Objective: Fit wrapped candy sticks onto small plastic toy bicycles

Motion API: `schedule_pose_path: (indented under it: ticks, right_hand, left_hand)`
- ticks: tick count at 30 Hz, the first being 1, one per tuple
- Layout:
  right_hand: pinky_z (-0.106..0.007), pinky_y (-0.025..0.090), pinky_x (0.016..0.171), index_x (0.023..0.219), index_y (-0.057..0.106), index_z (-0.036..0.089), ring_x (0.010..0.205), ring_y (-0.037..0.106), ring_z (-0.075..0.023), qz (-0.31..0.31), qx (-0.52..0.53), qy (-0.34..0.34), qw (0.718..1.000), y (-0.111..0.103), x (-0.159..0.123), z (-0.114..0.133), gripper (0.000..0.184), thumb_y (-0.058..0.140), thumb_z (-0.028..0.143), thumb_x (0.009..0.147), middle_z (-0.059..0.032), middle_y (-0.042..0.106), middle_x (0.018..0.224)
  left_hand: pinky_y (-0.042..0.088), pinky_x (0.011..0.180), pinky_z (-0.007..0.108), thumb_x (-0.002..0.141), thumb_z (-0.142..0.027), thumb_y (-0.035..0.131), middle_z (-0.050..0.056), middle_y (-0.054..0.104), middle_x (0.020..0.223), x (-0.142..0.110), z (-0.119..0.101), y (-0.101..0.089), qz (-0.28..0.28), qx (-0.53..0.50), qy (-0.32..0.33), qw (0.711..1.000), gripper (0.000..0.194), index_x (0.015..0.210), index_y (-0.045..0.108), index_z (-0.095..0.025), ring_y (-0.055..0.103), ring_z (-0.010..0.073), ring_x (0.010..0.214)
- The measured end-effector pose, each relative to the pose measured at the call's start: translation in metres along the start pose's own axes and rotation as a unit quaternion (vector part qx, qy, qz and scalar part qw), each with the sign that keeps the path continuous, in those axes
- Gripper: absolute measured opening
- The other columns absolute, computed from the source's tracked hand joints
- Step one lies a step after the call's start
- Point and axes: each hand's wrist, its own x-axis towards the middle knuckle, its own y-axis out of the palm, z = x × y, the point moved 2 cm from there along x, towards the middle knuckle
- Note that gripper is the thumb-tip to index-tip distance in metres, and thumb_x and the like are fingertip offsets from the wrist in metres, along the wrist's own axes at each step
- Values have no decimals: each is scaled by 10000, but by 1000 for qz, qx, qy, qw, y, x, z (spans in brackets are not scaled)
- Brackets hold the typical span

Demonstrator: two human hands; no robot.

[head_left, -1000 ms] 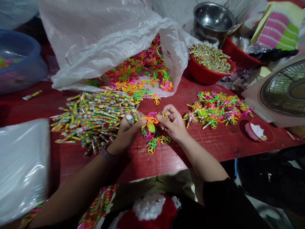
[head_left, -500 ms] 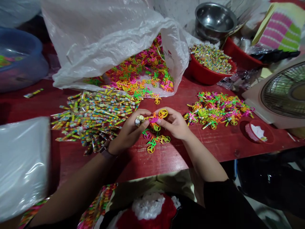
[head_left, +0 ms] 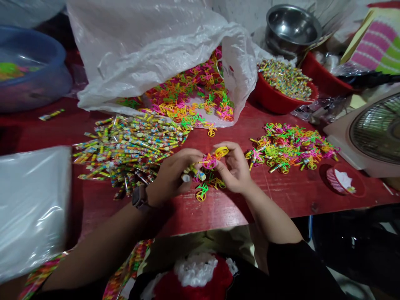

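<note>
My left hand is closed around a couple of printed wrapped sticks, their pale ends poking out past the fingers. Its fingertips also reach a small plastic toy bicycle in pink and orange. My right hand pinches that toy from the other side, with its yellow wheel up between thumb and fingers. Just below both hands a few more toy bicycles lie on the red table. Left of my left hand spreads a pile of wrapped sticks.
Colourful toys spill from a large white plastic bag at the back. On the right are a heap of toys with sticks, a red bowl, a small red basket and a fan. Clear plastic sheets lie at left.
My left hand has turned and its sticks now show lower, below the toy. My right hand has tilted the yellow wheel slightly. The view has shifted a little.
</note>
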Motion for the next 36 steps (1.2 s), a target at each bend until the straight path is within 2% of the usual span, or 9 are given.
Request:
schedule_pose_path:
  ticks: [5, 11, 14, 18, 24, 28, 30, 33, 36]
  right_hand:
    - [-478, 535, 916, 1262, 500, 304, 1005, 636, -259, -59, -32, -78, 995, 7, -9, -1, 342, 618, 274, 942, -96, 629, 1131]
    - [-544, 514, 845, 1147, 517, 318, 895, 640, -290, -77, -126, -136, 980, 5, -10, -2, 367, 705, 261, 837, -66, 647, 969]
    - [-526, 498, 863, 1178, 523, 304, 906, 634, -282, -73, -146, -121, 979, 5, -9, 3, 391, 700, 226, 839, -70, 656, 992]
    - [-467, 481, 875, 1171, 545, 278, 911, 636, -250, 0, -117, -59, 991, 1, -5, 10, 317, 657, 208, 883, -65, 670, 1028]
    - [-448, 400, 864, 1117, 558, 252, 827, 609, -236, 65, -242, -118, 961, -10, 7, 20, 265, 643, 216, 868, -41, 698, 935]
    - [-431, 359, 896, 1212, 560, 209, 971, 619, -271, 159, -322, -63, 931, -14, 9, 19, 299, 561, 163, 917, -104, 720, 1120]
    - [-429, 354, 897, 1303, 533, 177, 1002, 617, -288, 191, -350, -37, 916, -14, 8, 16, 401, 528, 116, 907, -136, 713, 1150]
    - [-453, 344, 913, 1467, 439, 147, 1000, 612, -302, 194, -381, -28, 903, -12, 5, 12, 579, 482, 62, 895, -160, 706, 1137]
    - [-477, 346, 947, 1456, 452, 150, 988, 618, -295, 174, -351, -14, 920, -10, 3, 11, 574, 499, 62, 891, -139, 702, 1081]
  left_hand:
    - [589, 876, 370, 875, -260, 678, 120, 738, 1190, -10, -1, -1, -36, 39, 64, 997, 356, 1229, 649, -229, 708, 254, 1031]
    - [577, 889, 399, 855, -322, 748, 121, 728, 1229, -16, 4, -1, -36, 48, 55, 997, 404, 1241, 650, -254, 708, 272, 1059]
    - [566, 862, 395, 871, -315, 736, 113, 724, 1246, -20, 8, -3, -41, 42, 72, 996, 390, 1252, 661, -278, 706, 274, 1072]
    - [561, 871, 433, 883, -323, 720, 136, 719, 1274, -23, 11, -4, -19, 42, 91, 995, 414, 1288, 649, -273, 705, 310, 1103]
    - [571, 895, 401, 862, -241, 674, 126, 730, 1211, -16, 11, 1, -22, 95, 55, 994, 412, 1270, 617, -241, 697, 274, 1080]
    - [572, 918, 403, 773, -109, 613, 119, 726, 1189, -10, 16, 13, 25, 91, 25, 995, 439, 1196, 634, -224, 685, 276, 1100]
    - [570, 915, 405, 734, -78, 576, 121, 721, 1166, -7, 18, 20, 47, 73, -1, 996, 450, 1162, 633, -207, 682, 279, 1096]
    - [560, 897, 370, 761, -70, 533, 96, 717, 1064, -5, 21, 27, 32, 35, -92, 995, 352, 1077, 632, -190, 685, 248, 1005]
    - [545, 868, 344, 792, -81, 530, 76, 708, 1021, -7, 20, 31, 2, 15, -138, 990, 295, 1048, 623, -195, 672, 229, 943]
